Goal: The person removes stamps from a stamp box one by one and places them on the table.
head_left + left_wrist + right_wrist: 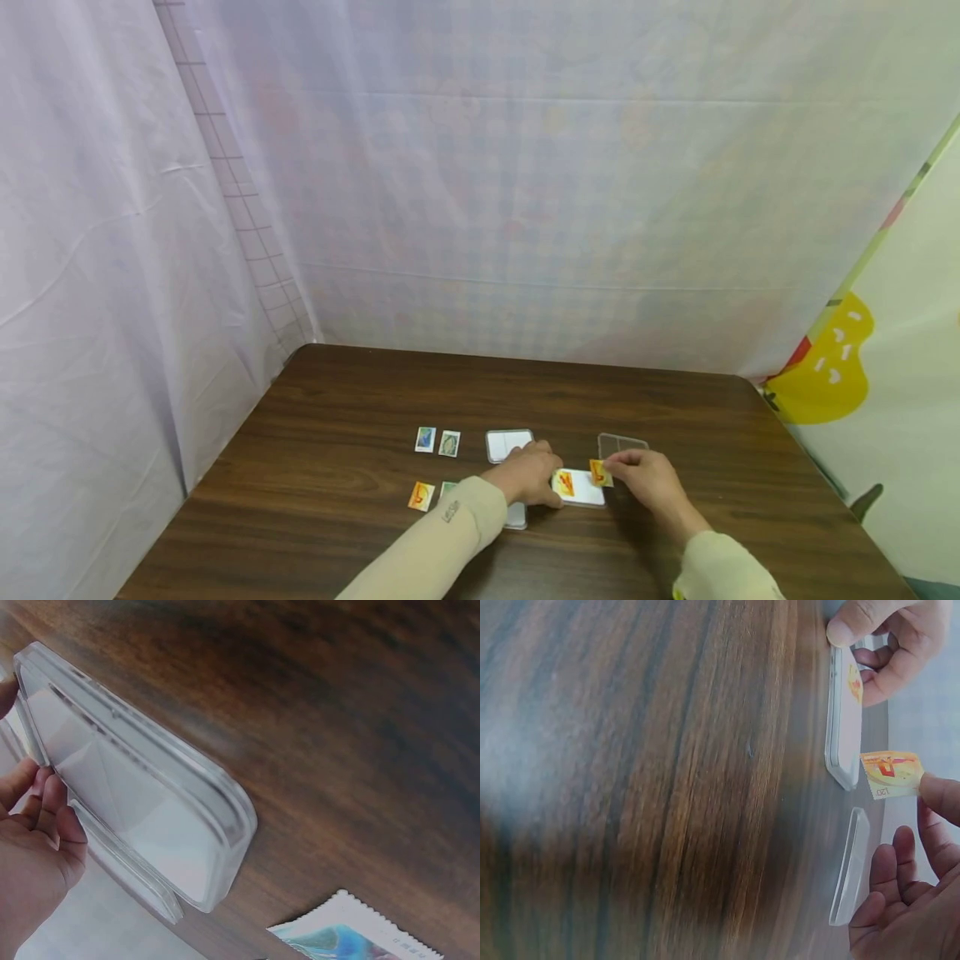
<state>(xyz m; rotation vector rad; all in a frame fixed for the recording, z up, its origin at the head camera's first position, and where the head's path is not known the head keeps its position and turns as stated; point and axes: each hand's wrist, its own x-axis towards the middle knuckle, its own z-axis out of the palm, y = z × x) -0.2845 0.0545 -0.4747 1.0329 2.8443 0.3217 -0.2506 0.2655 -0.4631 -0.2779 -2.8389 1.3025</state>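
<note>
My right hand [651, 482] pinches an orange-yellow postage stamp [892, 774] by its edge, between thumb and forefinger. The stamp is held up over the right end of a white-lined plastic case [587, 493]. Another orange stamp [566, 482] lies inside at the case's left end. My left hand [531, 475] grips that left end; in the right wrist view its thumb [843, 631] is on the near side and fingers are behind. A transparent lid [622, 442] lies behind the case, close to my right hand.
Left of the hands lie a blue stamp [425, 439], a green stamp [449, 443] and an orange stamp [422, 496]; another stamp is partly hidden by the left sleeve. Two more plastic cases, one at the back [510, 442] and one in front [516, 517], flank my left hand.
</note>
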